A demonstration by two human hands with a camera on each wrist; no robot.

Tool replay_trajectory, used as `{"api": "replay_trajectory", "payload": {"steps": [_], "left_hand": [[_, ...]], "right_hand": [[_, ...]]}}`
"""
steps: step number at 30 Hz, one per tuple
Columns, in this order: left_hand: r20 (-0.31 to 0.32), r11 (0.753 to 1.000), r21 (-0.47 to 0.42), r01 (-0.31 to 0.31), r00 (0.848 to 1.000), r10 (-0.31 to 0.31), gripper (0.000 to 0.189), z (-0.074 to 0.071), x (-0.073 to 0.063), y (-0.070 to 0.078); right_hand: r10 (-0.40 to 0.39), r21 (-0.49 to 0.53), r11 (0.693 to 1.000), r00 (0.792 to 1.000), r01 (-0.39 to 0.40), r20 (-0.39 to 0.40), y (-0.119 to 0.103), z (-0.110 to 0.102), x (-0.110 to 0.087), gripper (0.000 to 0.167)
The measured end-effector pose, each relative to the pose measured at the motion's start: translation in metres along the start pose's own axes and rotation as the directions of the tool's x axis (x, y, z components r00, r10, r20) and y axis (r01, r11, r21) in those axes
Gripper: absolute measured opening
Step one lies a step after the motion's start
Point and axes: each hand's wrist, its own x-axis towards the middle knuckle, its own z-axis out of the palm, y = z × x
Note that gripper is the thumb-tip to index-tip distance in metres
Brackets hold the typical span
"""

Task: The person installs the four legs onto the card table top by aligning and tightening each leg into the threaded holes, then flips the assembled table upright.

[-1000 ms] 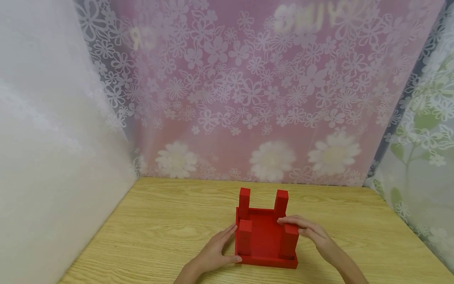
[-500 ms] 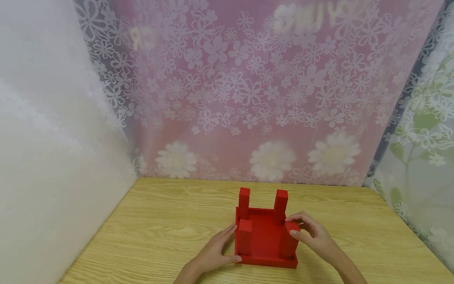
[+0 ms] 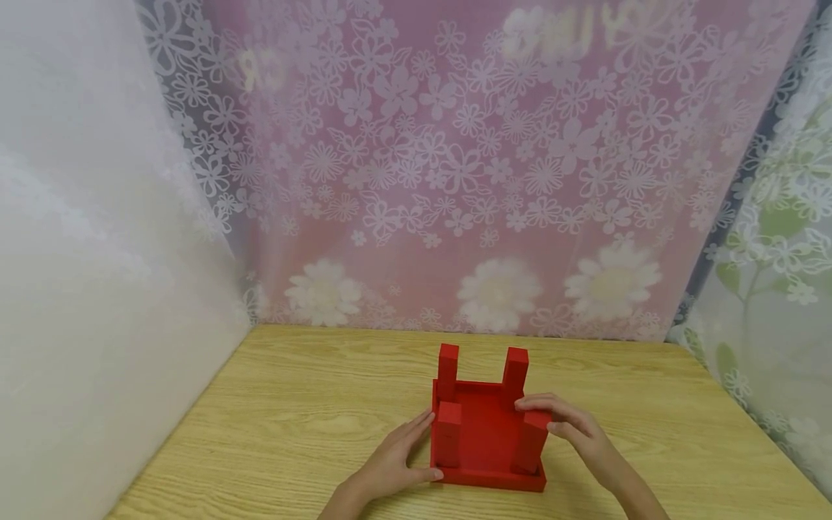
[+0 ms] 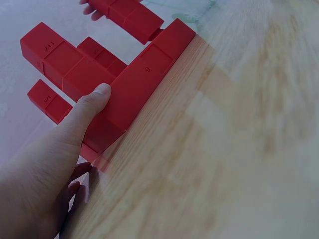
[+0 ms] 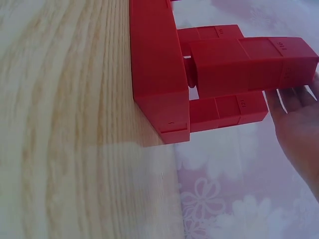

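A red square base (image 3: 490,479) with a raised rim lies on the table, and red block legs point up at its corners. My left hand (image 3: 393,462) holds the near left corner, thumb on the front wall and fingers along the left side. At the near right corner, my right hand (image 3: 578,426) holds the top of a leg (image 3: 529,444) between fingers and thumb. In the right wrist view, a round red peg (image 5: 190,72) shows in a gap between that leg and the base. Another leg (image 3: 448,437) stands at the near left.
Two more legs, the far left leg (image 3: 448,372) and far right leg (image 3: 516,375), rise behind. The wood-grain table (image 3: 312,404) meets a pink floral curtain (image 3: 422,180) at the back. A white sheet (image 3: 97,253) hangs on the left.
My right fingers and thumb have shifted round the top of the near right leg, and the leg has turned a little. The left hand and the base have stayed put.
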Motion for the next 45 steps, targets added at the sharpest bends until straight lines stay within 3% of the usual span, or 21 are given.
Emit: {"api": "replay_trajectory", "payload": {"steps": [3,6,10,13,18,21,24,27,31,36,40,45], "left_hand": [[-0.001,1.000,0.004,0.001,1.000,-0.001,0.085,0.0004,0.0002,-0.0007],[-0.002,1.000,0.005,-0.001,1.000,0.001,0.085,0.0007,0.0003,-0.0011],[0.003,1.000,-0.004,-0.001,1.000,0.001,0.086,0.0012,0.0002,-0.0012],[0.006,1.000,-0.003,-0.001,1.000,0.001,0.086,0.0014,0.0001,-0.0015],[0.005,1.000,-0.005,-0.003,1.000,0.004,0.086,0.0016,0.0004,-0.0026],[0.007,1.000,-0.005,-0.001,1.000,0.001,0.086,0.0018,0.0005,-0.0033],[0.008,1.000,-0.002,0.001,1.000,-0.001,0.086,0.0020,0.0004,-0.0038],[0.007,1.000,0.000,0.002,1.000,-0.002,0.086,0.0023,0.0006,-0.0038],[0.007,1.000,0.005,-0.001,1.000,0.001,0.086,0.0024,0.0009,-0.0031],[0.005,1.000,0.012,-0.008,1.000,0.008,0.086,0.0016,0.0008,-0.0019],[0.007,1.000,0.007,-0.001,1.000,0.001,0.086,0.0010,0.0006,-0.0012],[0.009,1.000,0.006,0.011,1.000,-0.011,0.086,0.0011,-0.0003,-0.0008]], "right_hand": [[0.001,0.048,0.999,1.000,-0.001,0.011,0.0006,-0.0021,-0.0005,0.038],[-0.007,0.040,0.999,1.000,0.008,-0.027,0.0011,-0.0020,-0.0005,0.036],[0.006,-0.092,0.996,0.993,-0.017,-0.118,0.0008,0.0007,-0.0007,0.030],[0.027,-0.225,0.972,0.984,-0.068,-0.177,0.0007,0.0029,-0.0001,0.028],[0.032,-0.298,0.950,0.979,-0.092,-0.202,0.0018,0.0046,0.0009,0.030],[-0.009,-0.244,0.969,0.989,-0.029,-0.151,0.0010,0.0040,0.0014,0.031],[-0.036,-0.091,0.995,0.997,0.030,-0.066,-0.0007,0.0020,0.0019,0.031],[-0.044,0.038,0.998,0.999,0.044,-0.004,-0.0020,-0.0001,0.0016,0.033],[-0.044,0.057,0.997,0.999,0.044,0.010,-0.0028,-0.0014,0.0005,0.034],[-0.008,-0.068,0.998,0.997,0.003,-0.077,-0.0003,0.0006,-0.0019,0.031],[0.005,-0.234,0.971,0.987,-0.044,-0.163,0.0018,0.0040,-0.0024,0.028],[-0.022,-0.322,0.946,0.984,-0.036,-0.176,0.0000,0.0061,-0.0005,0.030]]}}
